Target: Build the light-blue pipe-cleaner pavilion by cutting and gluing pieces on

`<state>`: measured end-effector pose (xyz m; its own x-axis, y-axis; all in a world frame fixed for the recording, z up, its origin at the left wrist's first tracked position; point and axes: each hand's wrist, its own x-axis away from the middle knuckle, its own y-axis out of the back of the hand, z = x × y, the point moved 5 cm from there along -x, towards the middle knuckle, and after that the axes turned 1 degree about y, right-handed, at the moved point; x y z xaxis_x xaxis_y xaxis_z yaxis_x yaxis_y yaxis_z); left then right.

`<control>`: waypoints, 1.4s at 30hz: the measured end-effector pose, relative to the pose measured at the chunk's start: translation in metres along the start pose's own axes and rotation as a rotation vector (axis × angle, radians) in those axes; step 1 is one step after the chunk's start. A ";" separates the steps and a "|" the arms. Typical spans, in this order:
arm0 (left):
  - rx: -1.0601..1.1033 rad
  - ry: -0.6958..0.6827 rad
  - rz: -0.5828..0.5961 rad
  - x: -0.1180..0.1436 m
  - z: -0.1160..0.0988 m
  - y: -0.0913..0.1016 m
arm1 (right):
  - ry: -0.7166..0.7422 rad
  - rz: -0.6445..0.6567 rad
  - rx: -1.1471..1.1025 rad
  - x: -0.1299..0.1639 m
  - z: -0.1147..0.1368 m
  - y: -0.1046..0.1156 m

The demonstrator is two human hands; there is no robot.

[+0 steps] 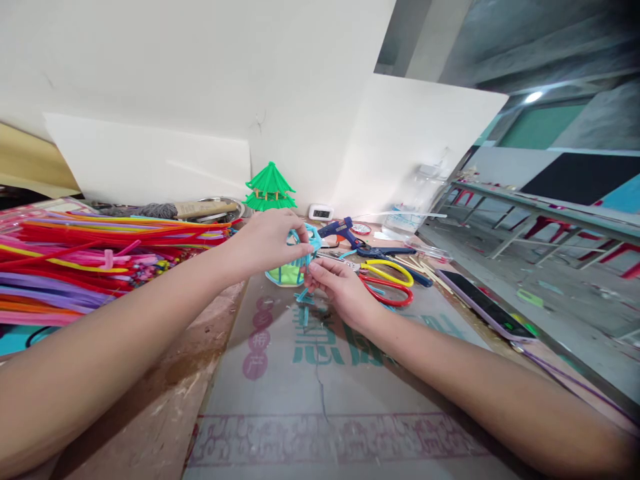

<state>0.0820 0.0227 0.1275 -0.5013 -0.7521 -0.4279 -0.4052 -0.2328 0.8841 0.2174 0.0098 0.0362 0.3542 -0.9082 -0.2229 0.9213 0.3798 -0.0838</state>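
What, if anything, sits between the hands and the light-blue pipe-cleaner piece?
Nothing visible. The left hand grips the light-blue pipe-cleaner piece from above and the right hand pinches its side. The scissors and glue gun lie off to the right, clear of both hands.

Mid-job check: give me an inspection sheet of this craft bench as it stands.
Surface: printed mat over a worn wooden bench.
Job's things: small blue and green pipe-cleaner piece, held by both hands.
Clutter: pipe cleaner pile, yellow scissors, red scissors, glue gun, phone, green model pagoda.
Hands: left hand and right hand pinch the piece.
Cables: purple cord beside the phone.
Surroundings: white boards behind, tables at right.
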 end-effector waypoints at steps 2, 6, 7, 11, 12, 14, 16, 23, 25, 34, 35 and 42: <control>0.008 0.002 0.008 0.000 0.000 0.001 | -0.014 0.005 -0.040 0.000 -0.001 0.000; 0.036 0.031 -0.005 -0.001 0.002 0.006 | -0.026 0.003 -0.041 0.001 -0.003 0.001; 0.034 0.049 -0.019 -0.001 0.003 0.008 | -0.042 -0.001 -0.038 0.001 -0.005 0.001; -0.033 0.073 -0.047 0.000 0.004 0.011 | -0.036 0.009 0.062 0.002 -0.005 0.000; -0.052 0.064 -0.051 0.000 0.004 0.011 | -0.014 0.014 0.100 0.002 -0.003 0.000; -0.072 0.049 -0.060 0.000 0.003 0.010 | 0.020 0.014 0.151 0.002 -0.001 -0.001; -0.074 0.042 -0.062 -0.001 0.002 0.007 | 0.029 -0.005 0.174 0.002 0.001 -0.001; -0.059 0.078 -0.055 -0.002 0.006 0.001 | 0.017 -0.039 0.273 0.002 0.005 -0.001; -0.059 0.077 -0.052 -0.002 0.005 0.001 | 0.016 -0.044 0.283 0.002 0.005 -0.001; -0.081 0.067 -0.018 -0.001 0.004 0.006 | 0.017 -0.047 0.252 0.003 0.005 -0.001; -0.084 0.067 -0.013 -0.001 0.004 0.006 | 0.010 -0.051 0.234 0.003 0.004 0.000; -0.096 0.061 0.009 -0.001 0.005 0.005 | 0.031 -0.078 0.149 0.000 0.004 0.002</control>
<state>0.0769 0.0250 0.1309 -0.4558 -0.7899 -0.4102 -0.3247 -0.2815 0.9029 0.2198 0.0098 0.0396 0.2777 -0.9271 -0.2518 0.9602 0.2760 0.0428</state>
